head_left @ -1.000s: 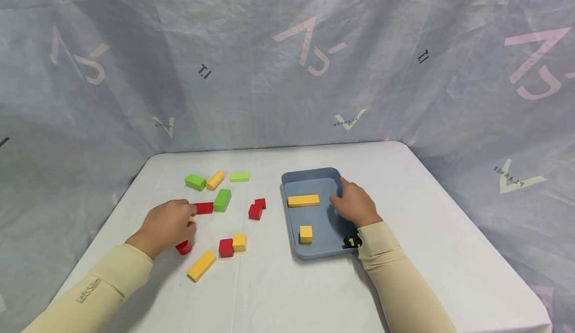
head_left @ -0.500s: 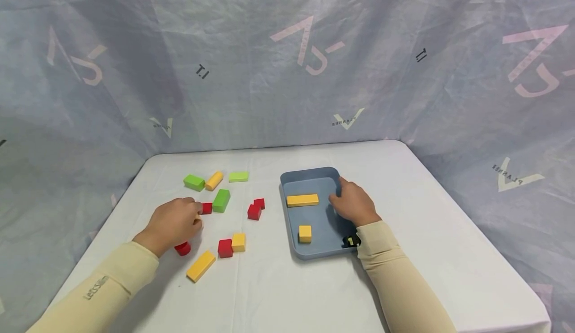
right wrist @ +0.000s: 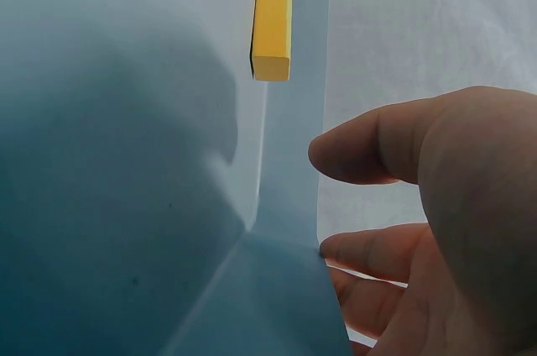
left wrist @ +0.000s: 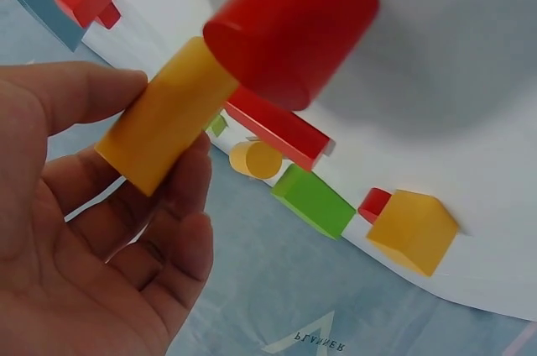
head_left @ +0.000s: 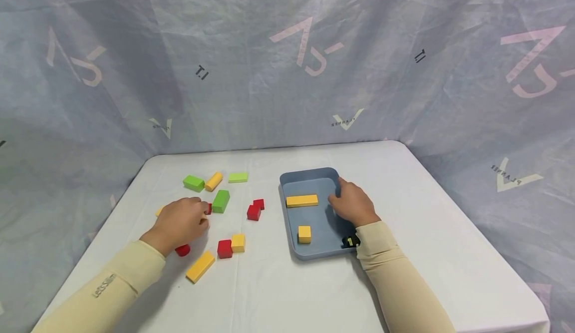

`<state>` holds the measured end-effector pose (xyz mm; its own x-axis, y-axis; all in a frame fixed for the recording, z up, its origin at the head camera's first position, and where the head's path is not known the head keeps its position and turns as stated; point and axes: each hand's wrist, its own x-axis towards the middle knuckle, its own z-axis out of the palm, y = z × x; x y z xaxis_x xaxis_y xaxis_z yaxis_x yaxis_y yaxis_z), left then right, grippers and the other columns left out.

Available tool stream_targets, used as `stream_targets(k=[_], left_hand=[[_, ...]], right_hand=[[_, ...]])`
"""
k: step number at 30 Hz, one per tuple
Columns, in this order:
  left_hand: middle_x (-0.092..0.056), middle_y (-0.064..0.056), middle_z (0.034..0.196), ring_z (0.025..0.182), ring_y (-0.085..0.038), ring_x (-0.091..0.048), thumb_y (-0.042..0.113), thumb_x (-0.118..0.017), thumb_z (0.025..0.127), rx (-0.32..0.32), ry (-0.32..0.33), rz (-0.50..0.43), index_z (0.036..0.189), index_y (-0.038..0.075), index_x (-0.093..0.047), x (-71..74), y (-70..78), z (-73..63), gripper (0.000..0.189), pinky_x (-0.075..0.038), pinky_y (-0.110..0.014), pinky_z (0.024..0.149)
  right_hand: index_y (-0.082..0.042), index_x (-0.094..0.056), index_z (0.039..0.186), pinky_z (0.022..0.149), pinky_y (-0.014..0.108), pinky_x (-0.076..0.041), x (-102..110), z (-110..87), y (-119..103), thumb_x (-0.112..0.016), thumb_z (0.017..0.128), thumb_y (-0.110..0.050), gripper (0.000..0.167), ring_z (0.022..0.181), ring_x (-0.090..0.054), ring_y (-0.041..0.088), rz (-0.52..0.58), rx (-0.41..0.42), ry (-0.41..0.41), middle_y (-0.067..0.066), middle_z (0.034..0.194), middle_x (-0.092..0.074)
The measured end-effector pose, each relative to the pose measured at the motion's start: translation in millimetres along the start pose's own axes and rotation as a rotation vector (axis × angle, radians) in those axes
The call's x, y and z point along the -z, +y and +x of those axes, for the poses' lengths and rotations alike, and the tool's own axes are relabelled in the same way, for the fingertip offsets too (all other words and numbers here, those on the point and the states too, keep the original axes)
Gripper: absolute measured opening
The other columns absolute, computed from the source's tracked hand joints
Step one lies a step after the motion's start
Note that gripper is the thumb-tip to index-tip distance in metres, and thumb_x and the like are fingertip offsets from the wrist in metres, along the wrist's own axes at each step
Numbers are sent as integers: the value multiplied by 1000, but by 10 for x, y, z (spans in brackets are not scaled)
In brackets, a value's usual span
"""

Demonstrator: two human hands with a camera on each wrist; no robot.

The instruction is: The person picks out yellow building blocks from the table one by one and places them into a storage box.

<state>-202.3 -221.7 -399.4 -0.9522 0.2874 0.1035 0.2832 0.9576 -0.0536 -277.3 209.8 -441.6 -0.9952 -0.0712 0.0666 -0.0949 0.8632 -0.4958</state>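
Observation:
My left hand [head_left: 179,225] pinches a yellow block [left wrist: 164,112] between thumb and fingers; the head view mostly hides this block. A red cylinder [left wrist: 294,24] overlaps its far end in the left wrist view, and the same cylinder [head_left: 182,250] shows below the hand in the head view. Just past my fingertips lies a long red block [left wrist: 277,125], largely covered from above. My right hand [head_left: 355,204] rests at the right rim of a blue-grey tray [head_left: 292,243], thumb over the inside, fingers [right wrist: 369,251] against the outside of the wall.
Inside the tray lie a long yellow block [head_left: 302,201] and a yellow cube [head_left: 304,234]. Green blocks [head_left: 220,201], a yellow cylinder [head_left: 213,181], red cubes [head_left: 253,212] and another long yellow block [head_left: 200,267] are scattered on the white table [head_left: 269,293]. A curtain [head_left: 251,73] hangs behind.
My left hand has shifted a little to the right with its yellow block, covering more of the long red block and uncovering a yellow piece behind it. The right hand stays at the tray.

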Motion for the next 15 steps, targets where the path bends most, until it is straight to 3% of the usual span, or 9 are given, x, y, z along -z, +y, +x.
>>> stream_targets(k=[6, 9, 15], left_hand=[[-64, -1, 80, 67, -15, -54, 13, -70, 86, -15, 1, 2, 92, 9, -74, -18, 22, 27, 9, -54, -36, 64], [-59, 1, 75, 65, -15, -51, 13, -69, 86, -22, 7, 1, 85, 10, -70, -19, 31, 38, 3, -51, -34, 60], [-52, 1, 70, 62, -15, -48, 11, -67, 86, -42, 18, -28, 78, 13, -63, 2, 80, 63, 9, -43, -30, 56]], right_hand=[[2, -36, 158, 75, 42, -51, -2, 1, 0, -60, 97, -34, 74, 81, -63, 25, 0, 0, 5, 25, 149, -55], [2, -36, 158, 76, 42, -51, -1, 3, -3, -60, 97, -34, 74, 81, -62, 24, -5, 0, 7, 24, 148, -56], [1, -36, 158, 73, 41, -49, 4, 1, -6, -59, 97, -33, 74, 73, -59, 23, -4, -1, 4, 24, 144, -59]])
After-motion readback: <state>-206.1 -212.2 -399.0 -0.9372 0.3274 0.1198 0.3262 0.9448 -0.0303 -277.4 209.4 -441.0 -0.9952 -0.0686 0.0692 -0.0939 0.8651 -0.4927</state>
